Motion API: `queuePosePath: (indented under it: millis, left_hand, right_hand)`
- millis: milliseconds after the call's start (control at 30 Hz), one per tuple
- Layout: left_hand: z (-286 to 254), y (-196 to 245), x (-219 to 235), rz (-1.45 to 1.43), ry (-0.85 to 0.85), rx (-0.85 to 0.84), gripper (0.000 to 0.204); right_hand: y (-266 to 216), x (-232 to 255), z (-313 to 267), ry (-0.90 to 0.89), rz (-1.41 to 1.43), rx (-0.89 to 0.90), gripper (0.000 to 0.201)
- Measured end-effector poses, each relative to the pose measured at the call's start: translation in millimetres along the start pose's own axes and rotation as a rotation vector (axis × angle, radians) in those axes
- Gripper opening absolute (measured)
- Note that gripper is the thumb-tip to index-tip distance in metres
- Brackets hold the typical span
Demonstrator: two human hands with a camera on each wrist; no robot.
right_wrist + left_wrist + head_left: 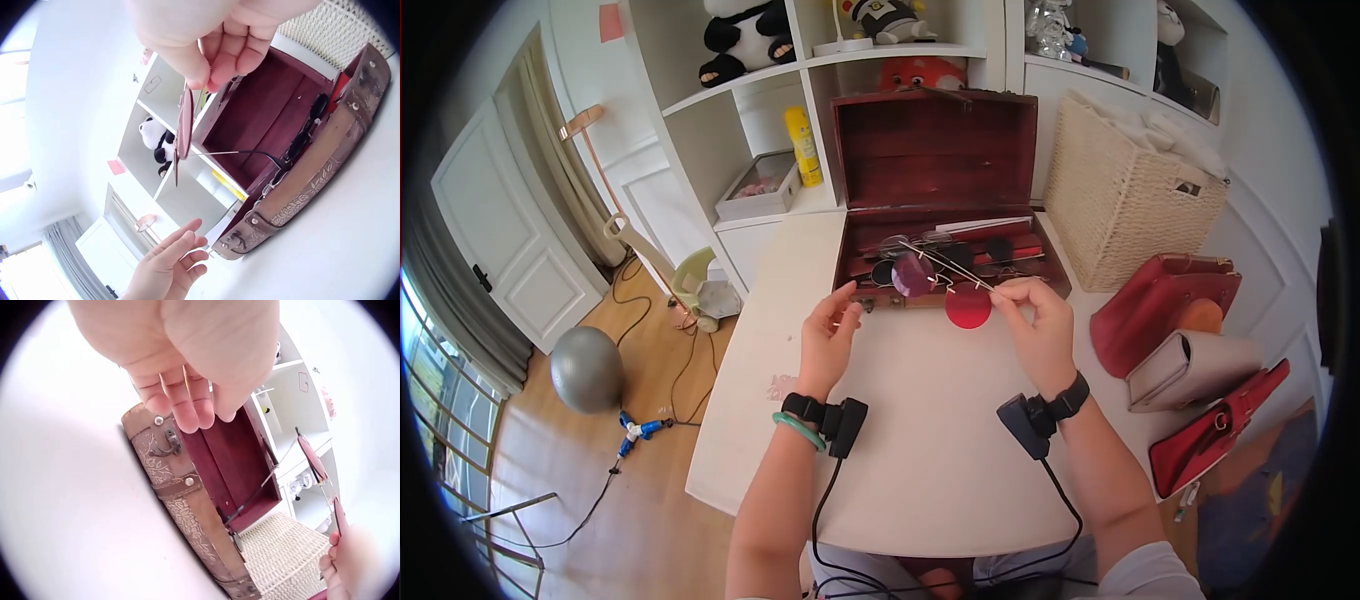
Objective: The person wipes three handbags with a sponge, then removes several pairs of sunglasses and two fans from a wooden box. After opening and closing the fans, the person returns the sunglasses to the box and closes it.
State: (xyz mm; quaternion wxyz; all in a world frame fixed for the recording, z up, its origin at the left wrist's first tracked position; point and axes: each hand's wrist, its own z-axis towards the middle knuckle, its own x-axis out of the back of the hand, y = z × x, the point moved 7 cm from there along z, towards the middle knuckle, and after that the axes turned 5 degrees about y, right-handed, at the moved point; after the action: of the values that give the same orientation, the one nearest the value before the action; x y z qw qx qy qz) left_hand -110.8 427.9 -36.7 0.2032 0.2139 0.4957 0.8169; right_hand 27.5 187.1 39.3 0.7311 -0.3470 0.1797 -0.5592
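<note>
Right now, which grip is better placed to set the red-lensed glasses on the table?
Right, I'd judge: the right grip pinches the red-lensed glasses at one end, whereas the left grip holds nothing and sits apart from them.

The sunglasses have red and purplish lenses. The box is dark red inside and brown outside, with a pale leafy pattern. The basket shows a cream weave, the bangle is green, the toy panda black and white.

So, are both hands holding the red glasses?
No, only the right hand pinches the red glasses, while the left hand is apart from them with nothing in its fingers.
</note>
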Motion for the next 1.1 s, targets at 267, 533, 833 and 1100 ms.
queuePosePath:
  millis: [267,533,833,1100]
  left_hand:
    - [-9.6,2.5,-19.1,-0.199,-0.249,0.061,0.032]
    - [-23.5,2.6,-33.8,-0.381,-0.365,0.243,0.024]
    - [-20.6,-37.6,-13.2,-0.198,-0.441,0.479,0.024]
    - [-7.1,-52.8,14.3,0.073,-0.267,0.437,0.031]
  right_hand:
    - [10.6,-28.3,-26.3,-0.147,0.242,-0.102,0.003]
    - [57.5,-54.9,-54.2,-0.340,0.455,-0.548,0.004]
    - [98.5,-56.3,-55.3,-0.386,0.277,-0.443,0.005]
    - [111.6,-84.3,-54.3,-0.560,0.188,-0.471,0.007]
